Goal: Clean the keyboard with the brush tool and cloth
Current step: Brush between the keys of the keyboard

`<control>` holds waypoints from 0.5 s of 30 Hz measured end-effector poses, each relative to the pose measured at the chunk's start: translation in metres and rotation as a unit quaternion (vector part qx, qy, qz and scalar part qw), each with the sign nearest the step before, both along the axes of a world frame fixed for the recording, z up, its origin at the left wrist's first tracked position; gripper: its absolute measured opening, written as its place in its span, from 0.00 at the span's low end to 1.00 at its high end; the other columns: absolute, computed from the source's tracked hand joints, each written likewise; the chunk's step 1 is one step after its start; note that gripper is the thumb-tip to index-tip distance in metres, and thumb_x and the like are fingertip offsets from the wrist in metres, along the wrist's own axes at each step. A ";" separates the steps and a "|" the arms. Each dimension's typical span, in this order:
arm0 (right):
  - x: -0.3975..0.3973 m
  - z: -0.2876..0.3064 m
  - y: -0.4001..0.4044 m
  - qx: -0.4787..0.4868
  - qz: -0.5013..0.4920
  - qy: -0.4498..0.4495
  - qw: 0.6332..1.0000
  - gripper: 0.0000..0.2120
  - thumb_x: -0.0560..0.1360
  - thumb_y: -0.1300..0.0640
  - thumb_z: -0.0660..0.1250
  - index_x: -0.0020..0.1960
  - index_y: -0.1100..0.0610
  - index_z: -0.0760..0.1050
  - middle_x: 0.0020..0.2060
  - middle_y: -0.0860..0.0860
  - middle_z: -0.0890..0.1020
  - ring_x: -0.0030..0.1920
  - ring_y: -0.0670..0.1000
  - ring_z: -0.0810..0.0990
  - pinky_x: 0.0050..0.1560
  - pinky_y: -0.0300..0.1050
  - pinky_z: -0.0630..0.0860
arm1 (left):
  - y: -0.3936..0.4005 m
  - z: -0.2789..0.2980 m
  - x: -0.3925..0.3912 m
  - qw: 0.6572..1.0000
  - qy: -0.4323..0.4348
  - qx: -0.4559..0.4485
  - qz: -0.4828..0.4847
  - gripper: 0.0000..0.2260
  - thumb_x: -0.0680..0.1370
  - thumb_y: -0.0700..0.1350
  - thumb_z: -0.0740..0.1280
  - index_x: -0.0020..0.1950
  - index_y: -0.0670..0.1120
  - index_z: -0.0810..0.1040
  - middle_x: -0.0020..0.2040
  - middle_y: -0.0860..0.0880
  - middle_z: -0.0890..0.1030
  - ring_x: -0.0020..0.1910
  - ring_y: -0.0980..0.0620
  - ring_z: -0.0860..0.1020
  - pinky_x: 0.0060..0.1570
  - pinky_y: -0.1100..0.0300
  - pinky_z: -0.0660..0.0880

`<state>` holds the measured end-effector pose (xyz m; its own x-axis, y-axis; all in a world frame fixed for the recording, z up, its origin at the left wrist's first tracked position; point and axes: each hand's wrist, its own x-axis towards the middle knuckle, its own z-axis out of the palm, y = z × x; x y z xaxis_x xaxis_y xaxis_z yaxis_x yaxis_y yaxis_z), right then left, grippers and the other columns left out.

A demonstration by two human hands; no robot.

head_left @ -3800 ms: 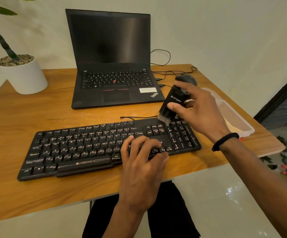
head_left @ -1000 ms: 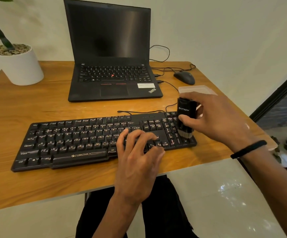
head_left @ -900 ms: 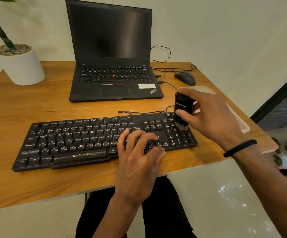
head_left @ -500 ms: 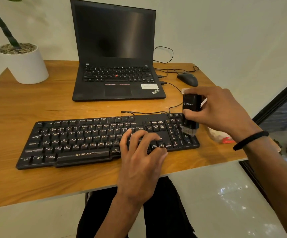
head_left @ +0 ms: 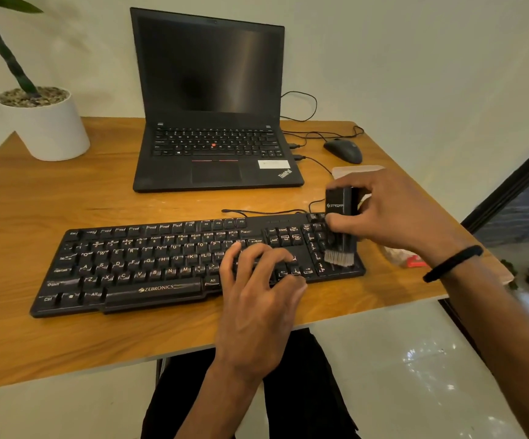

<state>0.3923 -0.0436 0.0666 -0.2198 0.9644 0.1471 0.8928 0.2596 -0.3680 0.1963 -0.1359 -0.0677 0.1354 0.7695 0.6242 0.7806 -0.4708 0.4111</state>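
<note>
Right hand (head_left: 393,213) gripped brush tool (head_left: 341,226) upright, bristles down on numpad of Zebronics keyboard (head_left: 161,258) – likely sweeping dust from key gaps. Left hand (head_left: 257,299) lay spread, fingers straight, on keys – probably steadying board. Cloth not discernible.

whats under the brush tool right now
The brush tool, gripped by the right hand, has its grey bristles down on the numeric keypad at the right end of the Zebronics keyboard. The keys directly beneath the bristles are covered.
</note>
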 end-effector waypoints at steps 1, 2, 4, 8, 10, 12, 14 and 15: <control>-0.001 -0.002 0.000 0.025 -0.008 0.001 1.000 0.25 0.72 0.45 0.76 0.68 0.46 0.77 0.53 0.42 0.81 0.42 0.38 0.77 0.37 0.27 0.69 | 0.000 0.000 0.000 1.000 -0.003 0.000 -0.002 0.05 0.74 0.50 0.78 0.48 0.53 0.85 0.62 0.51 0.80 0.68 0.47 0.72 0.74 0.36 0.60; -0.003 -0.006 0.000 0.064 -0.020 0.008 0.998 0.26 0.73 0.46 0.76 0.70 0.46 0.76 0.54 0.44 0.81 0.42 0.40 0.77 0.38 0.27 0.68 | 0.000 0.000 0.000 1.000 -0.005 0.001 -0.004 0.05 0.74 0.49 0.78 0.48 0.53 0.85 0.62 0.51 0.80 0.68 0.47 0.73 0.74 0.36 0.60; -0.010 -0.015 0.002 0.125 -0.039 0.037 0.991 0.28 0.74 0.48 0.75 0.72 0.47 0.74 0.59 0.47 0.83 0.47 0.41 0.78 0.42 0.25 0.68 | 0.001 0.001 0.000 1.000 -0.005 0.003 -0.005 0.05 0.74 0.49 0.78 0.47 0.53 0.85 0.62 0.51 0.80 0.68 0.47 0.73 0.74 0.36 0.59; -0.015 -0.021 0.003 0.144 -0.041 0.053 0.987 0.28 0.75 0.48 0.76 0.73 0.49 0.74 0.60 0.50 0.83 0.52 0.45 0.79 0.48 0.28 0.69 | 0.000 0.002 0.000 1.000 -0.004 0.002 -0.003 0.05 0.73 0.49 0.79 0.47 0.53 0.85 0.62 0.51 0.80 0.68 0.47 0.72 0.74 0.35 0.59; -0.012 -0.014 0.002 0.099 -0.036 0.027 0.994 0.27 0.73 0.46 0.76 0.71 0.47 0.76 0.60 0.47 0.82 0.52 0.43 0.75 0.47 0.29 0.69 | 0.001 0.002 0.000 1.000 -0.002 0.004 -0.001 0.05 0.73 0.49 0.79 0.47 0.53 0.85 0.62 0.51 0.80 0.68 0.47 0.72 0.74 0.36 0.59; -0.006 -0.008 0.001 0.044 -0.016 -0.012 0.999 0.27 0.71 0.43 0.76 0.69 0.46 0.77 0.61 0.46 0.82 0.53 0.43 0.75 0.46 0.32 0.71 | 0.001 0.002 0.000 1.000 -0.001 0.003 0.001 0.06 0.73 0.50 0.79 0.47 0.53 0.85 0.63 0.50 0.80 0.68 0.47 0.71 0.74 0.36 0.59; -0.003 -0.005 0.001 0.024 -0.013 -0.027 0.999 0.28 0.70 0.42 0.76 0.68 0.45 0.77 0.61 0.47 0.83 0.53 0.44 0.75 0.42 0.31 0.70 | 0.001 0.001 0.000 1.000 0.000 0.001 0.001 0.06 0.73 0.49 0.79 0.47 0.53 0.85 0.63 0.50 0.80 0.68 0.46 0.72 0.74 0.35 0.60; -0.003 -0.006 0.002 0.033 -0.020 -0.027 0.999 0.28 0.70 0.42 0.76 0.69 0.45 0.76 0.62 0.48 0.83 0.53 0.43 0.75 0.42 0.30 0.69 | 0.001 0.001 0.000 1.000 0.000 0.001 0.001 0.06 0.73 0.49 0.79 0.48 0.53 0.85 0.63 0.50 0.80 0.68 0.46 0.72 0.74 0.35 0.60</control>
